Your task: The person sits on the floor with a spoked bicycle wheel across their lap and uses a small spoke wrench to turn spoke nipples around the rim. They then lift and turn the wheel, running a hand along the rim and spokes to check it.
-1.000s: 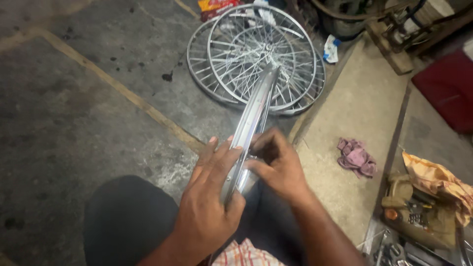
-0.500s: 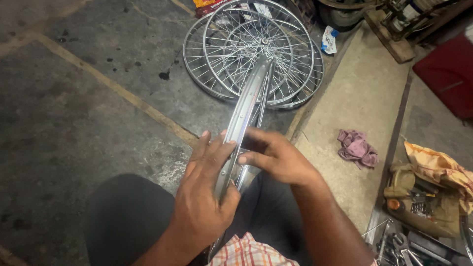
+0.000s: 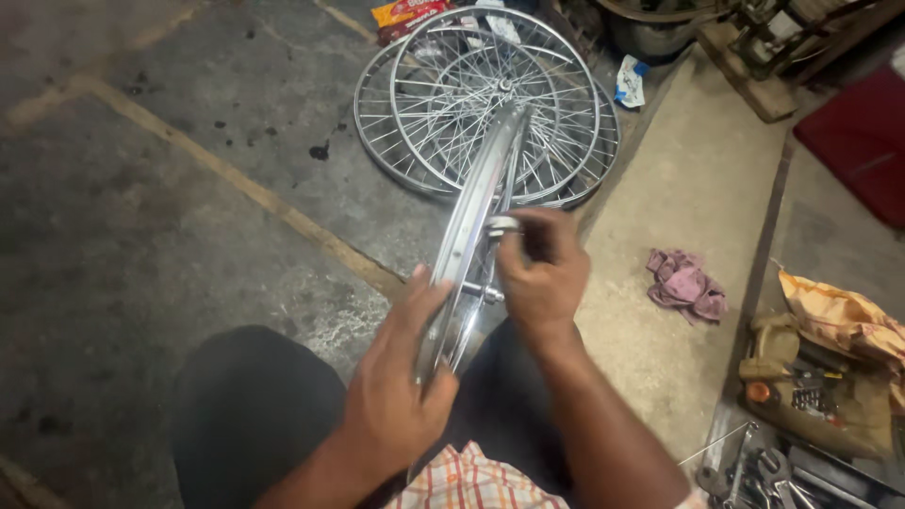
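Head view. A spoked bicycle wheel (image 3: 476,212) stands on edge in front of the person, seen almost rim-on, so that its bright metal rim runs as a narrow band from the lap up and away toward the top of the frame. Its lower end lies between the person's knees, which are covered in dark trousers (image 3: 255,405).

The left hand (image 3: 401,396) is closed over the near part of the rim. The fingers (image 3: 415,311) lie along the rim's left flank, and the thumb presses against the right edge; the rim passes up and out of this hold. The wheel therefore lies inside the grasp at its lower end and extends well beyond it.

The right hand (image 3: 542,269) is on the right side of the wheel, higher up than the left. Its fingers are curled shut around a small bright metal part (image 3: 502,224) at the hub, close against the spokes. What kind of part it is cannot be told. A short axle end (image 3: 490,294) projects from the wheel just below this hand.

On the concrete floor (image 3: 141,207) beyond the held wheel, two further spoked wheels (image 3: 443,85) lie flat, overlapping each other. A pink rag (image 3: 686,283) lies on the paler slab to the right. An open tool bag (image 3: 815,396) and loose spanners (image 3: 764,467) lie at the lower right.
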Demonstrator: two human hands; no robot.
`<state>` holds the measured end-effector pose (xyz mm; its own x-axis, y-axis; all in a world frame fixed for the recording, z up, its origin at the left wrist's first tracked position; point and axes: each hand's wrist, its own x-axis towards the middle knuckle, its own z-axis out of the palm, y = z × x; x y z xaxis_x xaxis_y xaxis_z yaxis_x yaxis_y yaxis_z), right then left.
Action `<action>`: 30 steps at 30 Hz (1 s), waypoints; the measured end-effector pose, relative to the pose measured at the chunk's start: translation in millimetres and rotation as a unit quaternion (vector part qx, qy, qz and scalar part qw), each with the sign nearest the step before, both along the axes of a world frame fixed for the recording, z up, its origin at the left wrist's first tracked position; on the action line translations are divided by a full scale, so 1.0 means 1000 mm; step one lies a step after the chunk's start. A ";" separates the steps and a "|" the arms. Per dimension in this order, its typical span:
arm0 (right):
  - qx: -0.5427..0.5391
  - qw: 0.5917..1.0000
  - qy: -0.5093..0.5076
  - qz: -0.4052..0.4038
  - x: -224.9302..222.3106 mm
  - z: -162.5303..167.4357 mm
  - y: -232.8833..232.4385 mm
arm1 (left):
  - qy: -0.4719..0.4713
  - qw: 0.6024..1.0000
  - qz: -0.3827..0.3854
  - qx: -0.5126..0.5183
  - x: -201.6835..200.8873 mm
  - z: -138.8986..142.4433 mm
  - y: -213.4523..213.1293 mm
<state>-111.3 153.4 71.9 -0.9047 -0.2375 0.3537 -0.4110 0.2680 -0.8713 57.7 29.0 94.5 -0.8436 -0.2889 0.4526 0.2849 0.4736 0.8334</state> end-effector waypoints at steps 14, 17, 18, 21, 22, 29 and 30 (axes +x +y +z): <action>-0.117 0.957 -0.135 0.229 0.012 -0.044 -0.010 | -0.008 0.992 0.071 -0.106 -0.009 0.027 0.001; -0.145 0.956 -0.152 0.205 0.025 -0.042 -0.005 | -0.018 0.992 0.078 -0.098 -0.003 0.026 0.003; -0.141 0.954 -0.148 0.218 0.029 -0.040 -0.002 | -0.010 0.993 0.073 -0.091 -0.002 0.026 0.005; -0.130 0.951 -0.146 0.240 0.034 -0.032 0.010 | 0.000 0.994 0.066 -0.087 -0.004 0.023 0.007; -0.127 0.951 -0.150 0.240 0.033 -0.029 0.012 | 0.002 0.994 0.065 -0.088 -0.005 0.022 0.007; -0.106 0.979 -0.042 0.167 0.035 -0.009 -0.002 | -0.022 0.997 0.069 -0.026 -0.003 0.018 0.010; -0.070 0.992 0.009 0.108 0.037 -0.009 -0.008 | -0.025 0.997 0.070 -0.028 -0.003 0.017 0.011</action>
<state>-74.2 145.2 62.8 -0.8314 -0.3726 0.4122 -0.4609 0.0483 -0.8861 54.2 39.5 111.5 -0.8189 -0.3807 0.4295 0.1718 0.5514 0.8164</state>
